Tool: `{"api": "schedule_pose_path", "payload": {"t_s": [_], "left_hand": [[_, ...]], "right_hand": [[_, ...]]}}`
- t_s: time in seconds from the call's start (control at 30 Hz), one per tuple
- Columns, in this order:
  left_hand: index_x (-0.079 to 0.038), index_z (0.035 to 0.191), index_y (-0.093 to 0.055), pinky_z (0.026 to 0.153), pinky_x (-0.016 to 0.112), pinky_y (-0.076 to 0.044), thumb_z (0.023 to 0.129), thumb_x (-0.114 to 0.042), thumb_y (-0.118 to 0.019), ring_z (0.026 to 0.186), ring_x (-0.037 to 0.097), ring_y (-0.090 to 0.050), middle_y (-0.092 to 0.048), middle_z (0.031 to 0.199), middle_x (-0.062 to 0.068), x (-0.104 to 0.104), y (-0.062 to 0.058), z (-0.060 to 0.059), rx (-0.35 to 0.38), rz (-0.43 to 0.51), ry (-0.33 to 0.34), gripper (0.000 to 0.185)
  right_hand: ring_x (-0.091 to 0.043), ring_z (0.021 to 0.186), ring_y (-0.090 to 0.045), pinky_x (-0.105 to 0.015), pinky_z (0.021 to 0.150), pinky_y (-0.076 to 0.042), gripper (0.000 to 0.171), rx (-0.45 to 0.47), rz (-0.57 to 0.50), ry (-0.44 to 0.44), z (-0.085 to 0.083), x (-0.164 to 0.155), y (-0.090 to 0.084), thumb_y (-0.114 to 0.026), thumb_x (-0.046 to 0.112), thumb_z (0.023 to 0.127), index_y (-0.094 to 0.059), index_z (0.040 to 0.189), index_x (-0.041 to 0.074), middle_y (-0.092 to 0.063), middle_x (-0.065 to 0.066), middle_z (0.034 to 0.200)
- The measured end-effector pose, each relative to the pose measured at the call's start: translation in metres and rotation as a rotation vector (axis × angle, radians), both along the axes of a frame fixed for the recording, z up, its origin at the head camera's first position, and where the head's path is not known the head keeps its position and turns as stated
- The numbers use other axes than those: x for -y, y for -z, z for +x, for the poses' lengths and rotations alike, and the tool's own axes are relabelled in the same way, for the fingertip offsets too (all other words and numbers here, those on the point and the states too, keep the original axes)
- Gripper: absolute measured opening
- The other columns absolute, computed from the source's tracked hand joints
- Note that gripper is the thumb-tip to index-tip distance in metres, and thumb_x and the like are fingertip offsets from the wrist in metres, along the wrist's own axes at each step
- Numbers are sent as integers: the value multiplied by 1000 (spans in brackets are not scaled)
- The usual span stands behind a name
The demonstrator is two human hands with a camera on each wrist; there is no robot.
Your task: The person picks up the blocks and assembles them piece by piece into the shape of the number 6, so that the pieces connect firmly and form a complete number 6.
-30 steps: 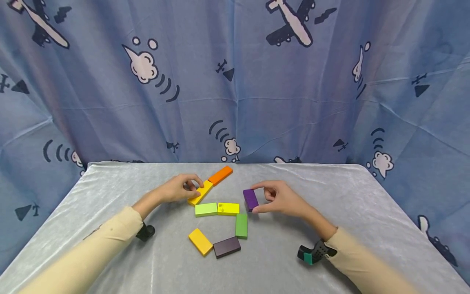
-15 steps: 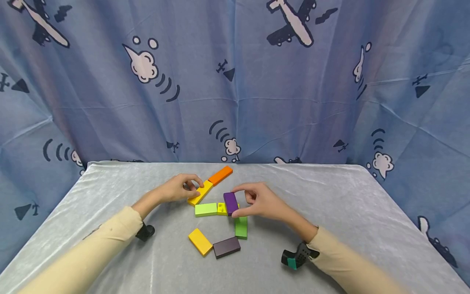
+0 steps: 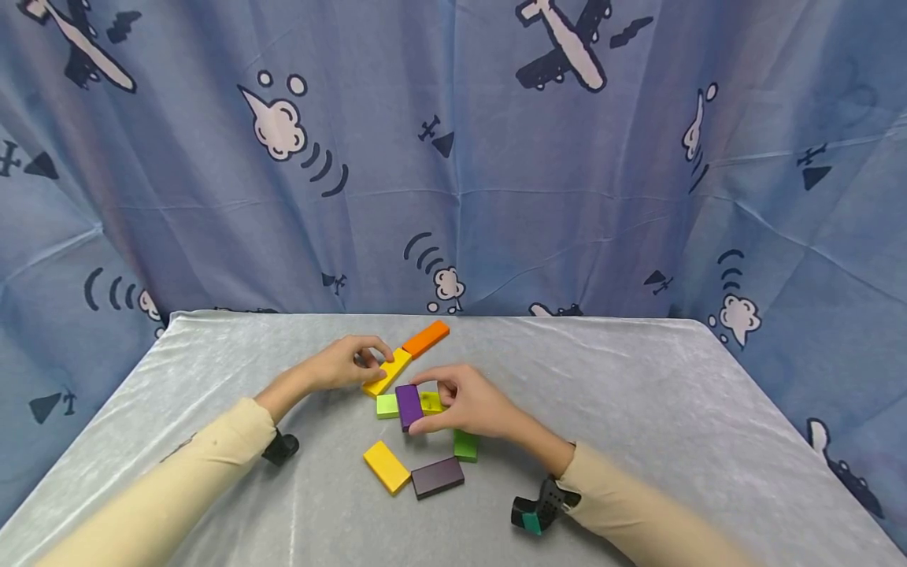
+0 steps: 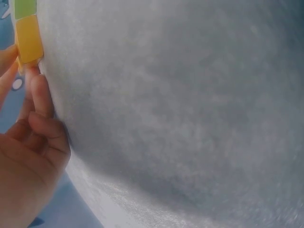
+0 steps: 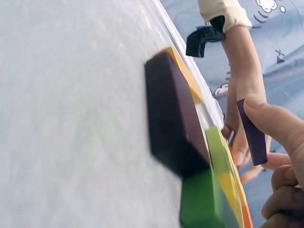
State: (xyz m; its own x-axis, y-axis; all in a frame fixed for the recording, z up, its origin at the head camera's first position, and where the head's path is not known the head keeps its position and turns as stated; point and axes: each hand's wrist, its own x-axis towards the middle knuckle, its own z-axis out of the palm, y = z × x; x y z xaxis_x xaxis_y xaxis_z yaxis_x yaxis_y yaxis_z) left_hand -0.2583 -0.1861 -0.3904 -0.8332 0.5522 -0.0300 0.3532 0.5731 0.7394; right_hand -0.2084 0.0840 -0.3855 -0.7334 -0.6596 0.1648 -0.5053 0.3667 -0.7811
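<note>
Leftward since the earlier frames has gone the right hand [image 3: 464,407], carrying the purple block [image 3: 409,406] from the right of the group to a place over the light green block [image 3: 386,405] and the lemon yellow block [image 3: 432,402]; left hand [image 3: 346,364] unchanged. Blue curtain [image 3: 453,157], printed with aeroplanes and clouds: hangs behind. Table [image 3: 638,394], grey velvety cover: bears all blocks. Left hand: fingers curled, thumb and fingertips resting on the near end of the yellow block [image 3: 388,372], which lies aslant just beside the orange block [image 3: 426,338]. Right hand: thumb and forefinger pinch the purple block by its ends, other fingers curled; from the wrist camera the block [image 5: 252,132] shows clear above the row. Dark brown block [image 3: 438,476]: flat at the near side, its end touching a second yellow block [image 3: 386,466]. Green block [image 3: 464,446]: partly hidden under the right hand, between the lemon yellow and dark brown blocks. Black wrist mounts: one on each sleeve
</note>
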Motion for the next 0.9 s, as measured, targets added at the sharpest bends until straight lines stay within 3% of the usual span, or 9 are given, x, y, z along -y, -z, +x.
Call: {"api": "schedule_pose_path", "payload": {"t_s": [0.57,0.9], "left_hand": [[-4,116,-67,72,34,-51,97,-5,-70,80,20,-63,-69,90,6,1,0,1,-6,22,8,20],[-3,116,-67,73,34,-52,96,-5,-70,81,21,-64,-70,90,7,1,0,1,-11,22,16,20]], "right_hand": [[-7,47,-30,-23,45,-24,57,60,53,46,15,41,0,-93,35,74,-74,124,16,-32,8,55],[-7,46,-32,-21,44,-24,60,30,125,81,17,54,4,-92,41,74,-74,125,17,-38,7,54]]}}
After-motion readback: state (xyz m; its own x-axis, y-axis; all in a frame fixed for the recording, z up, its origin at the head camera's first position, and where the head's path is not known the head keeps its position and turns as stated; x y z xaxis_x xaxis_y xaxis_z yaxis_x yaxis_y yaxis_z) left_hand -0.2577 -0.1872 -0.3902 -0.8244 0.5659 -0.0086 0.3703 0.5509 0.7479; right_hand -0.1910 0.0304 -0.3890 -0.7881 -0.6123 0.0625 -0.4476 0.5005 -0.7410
